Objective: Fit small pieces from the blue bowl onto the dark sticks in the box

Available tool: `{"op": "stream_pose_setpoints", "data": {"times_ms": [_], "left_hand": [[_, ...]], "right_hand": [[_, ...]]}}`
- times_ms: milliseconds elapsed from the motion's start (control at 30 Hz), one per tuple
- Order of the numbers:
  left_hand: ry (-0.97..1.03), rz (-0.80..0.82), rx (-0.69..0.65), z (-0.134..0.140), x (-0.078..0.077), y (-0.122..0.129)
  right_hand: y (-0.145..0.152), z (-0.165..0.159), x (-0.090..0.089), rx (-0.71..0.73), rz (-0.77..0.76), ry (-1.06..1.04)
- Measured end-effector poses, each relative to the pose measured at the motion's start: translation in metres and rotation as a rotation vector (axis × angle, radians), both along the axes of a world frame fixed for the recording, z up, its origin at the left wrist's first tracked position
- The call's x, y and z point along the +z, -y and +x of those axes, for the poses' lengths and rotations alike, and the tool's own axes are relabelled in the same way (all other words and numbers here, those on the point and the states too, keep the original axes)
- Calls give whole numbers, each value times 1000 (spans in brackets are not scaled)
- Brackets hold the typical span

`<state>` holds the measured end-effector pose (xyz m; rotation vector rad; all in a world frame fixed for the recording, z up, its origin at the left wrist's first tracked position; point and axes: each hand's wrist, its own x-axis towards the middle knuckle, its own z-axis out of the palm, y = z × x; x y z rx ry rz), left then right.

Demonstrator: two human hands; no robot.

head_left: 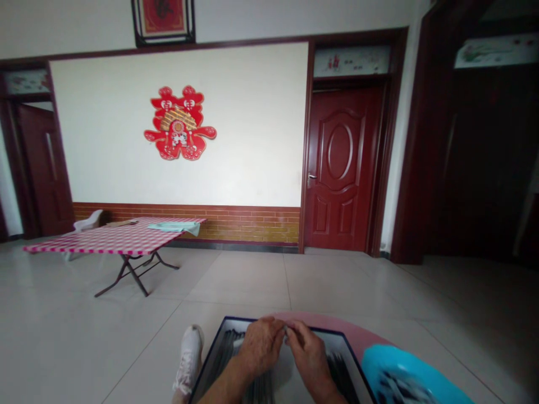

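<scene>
My left hand (261, 345) and my right hand (309, 353) meet over a shallow white tray (286, 373) with a dark blue rim. Both are closed, thumbs and fingers pinched together at the fingertips. Between them shows a small greyish bit (286, 335), too small and blurred to name. Dark thin rods (221, 359) lie lengthwise along the tray's left side. More dark rods (263, 387) lie below my left hand, and another bundle (342, 375) is beside my right wrist. My forearms cover part of the tray.
The tray rests on a pink round surface (349, 330). A bright blue basin (374, 362) at right holds blurred dark and pale pieces (404, 390). A white shoe (189, 356) is left of the tray. Farther off stands a folding table with a checked cloth (113, 238).
</scene>
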<state>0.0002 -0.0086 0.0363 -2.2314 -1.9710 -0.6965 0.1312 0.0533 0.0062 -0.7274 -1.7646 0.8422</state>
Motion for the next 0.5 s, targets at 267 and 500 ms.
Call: {"op": "stream_pose_setpoints", "data": {"times_ms": [267,500], "left_hand": [[-27,15,-18,4,10,5],[-66,-31,58,-2,20,8]], "right_hand": [[-2,-1,6,125,-458,-163],[-12,1,-5,201,-601,-394]]}}
